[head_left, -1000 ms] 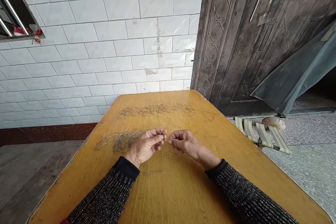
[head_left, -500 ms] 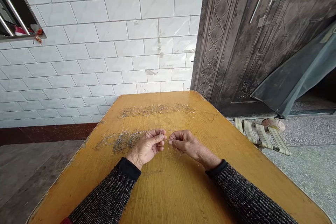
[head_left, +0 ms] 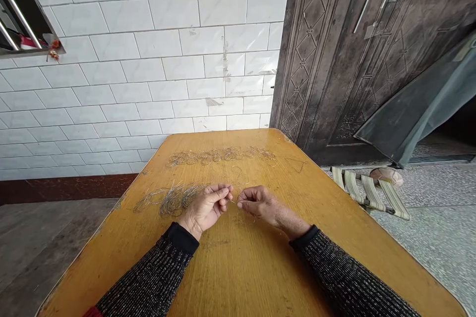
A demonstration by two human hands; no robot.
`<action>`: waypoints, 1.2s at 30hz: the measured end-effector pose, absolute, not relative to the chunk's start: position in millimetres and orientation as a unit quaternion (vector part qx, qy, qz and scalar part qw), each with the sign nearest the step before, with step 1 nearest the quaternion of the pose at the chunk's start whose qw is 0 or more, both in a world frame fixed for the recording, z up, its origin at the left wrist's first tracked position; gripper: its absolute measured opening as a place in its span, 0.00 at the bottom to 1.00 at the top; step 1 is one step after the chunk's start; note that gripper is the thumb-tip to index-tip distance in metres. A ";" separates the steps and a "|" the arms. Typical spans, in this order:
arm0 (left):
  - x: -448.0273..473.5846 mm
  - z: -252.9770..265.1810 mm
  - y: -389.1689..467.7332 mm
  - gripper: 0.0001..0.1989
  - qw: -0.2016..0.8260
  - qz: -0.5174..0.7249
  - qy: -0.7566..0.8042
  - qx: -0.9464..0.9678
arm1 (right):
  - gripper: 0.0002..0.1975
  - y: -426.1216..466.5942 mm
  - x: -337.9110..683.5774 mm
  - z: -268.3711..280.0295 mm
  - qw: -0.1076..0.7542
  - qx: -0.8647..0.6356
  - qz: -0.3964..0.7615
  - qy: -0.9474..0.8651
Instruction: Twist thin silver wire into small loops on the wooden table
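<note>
Above the middle of the table, my left hand (head_left: 207,206) pinches a thin wire (head_left: 233,202) between thumb and fingers. A short gap to the right, my right hand (head_left: 261,205) is closed in a pinch on the same thin wire, or on another end of it; I cannot tell which. Fine loops of wire show faintly around the fingers. Just left of my left hand lies a heap of grey wire coils (head_left: 171,200). Farther back, a row of thin wire rings (head_left: 219,156) runs across the table.
The wooden table (head_left: 238,272) reaches to a white tiled wall (head_left: 159,69). A bent wire piece (head_left: 296,163) lies at its right back. On the floor to the right stands a strapped stool (head_left: 370,190), near a dark carved door (head_left: 334,59) and a grey curtain (head_left: 420,104).
My hands have shifted slightly to the left, and the gap between the fingertips looks a little wider. The coils and the row of rings stay put.
</note>
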State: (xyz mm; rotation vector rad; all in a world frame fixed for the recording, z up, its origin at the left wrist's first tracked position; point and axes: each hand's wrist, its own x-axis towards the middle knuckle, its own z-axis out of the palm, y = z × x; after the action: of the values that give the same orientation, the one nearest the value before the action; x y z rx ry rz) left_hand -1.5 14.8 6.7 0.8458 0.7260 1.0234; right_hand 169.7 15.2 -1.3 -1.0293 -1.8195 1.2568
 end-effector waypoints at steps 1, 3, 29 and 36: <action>-1.9 7.9 14.3 0.08 0.724 0.456 0.334 0.396 | 0.08 15.1 170.1 -1.3 0.340 -0.396 0.481 -0.705; -3.9 10.2 13.7 0.10 0.722 0.428 0.341 0.422 | 0.07 14.6 170.9 -1.2 0.326 -0.396 0.469 -0.719; -1.7 6.4 16.6 0.09 0.723 0.420 0.354 0.419 | 0.06 12.5 169.4 -3.5 0.305 -0.376 0.445 -0.753; 5.7 9.5 10.4 0.19 0.689 0.444 0.348 0.456 | 0.13 14.2 170.5 6.1 0.412 -0.401 0.506 -0.643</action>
State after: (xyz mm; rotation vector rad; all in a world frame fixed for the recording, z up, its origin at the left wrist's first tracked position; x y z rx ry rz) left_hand 5.7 10.4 9.5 1.0193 0.7796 0.9924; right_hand 170.5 14.2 6.1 -1.0090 -1.6172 1.2740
